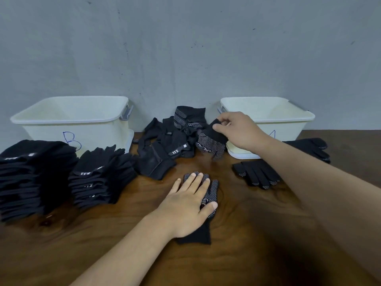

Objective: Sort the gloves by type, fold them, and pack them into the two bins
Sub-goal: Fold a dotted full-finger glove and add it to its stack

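While the insides of bin B on the left and bin A on the right show no gloves as far as I can see, the work seems to be at the sorting and pairing step for the dotted type. The left hand lies with straight fingers pressed flat on the flat glove in the middle of the table. Its long axis runs away from the person, fingertips toward the wall and cuff toward the near edge. The right hand pinches the cuff of the second dotted glove at the right edge of the loose pile, just in front of bin A. It hangs cuff up, fingers pointing down toward the table. I judge that the next move calls for carrying it over and turning it, so that fingers lie on fingers before folding. The folded stacks stand in front of bin B.
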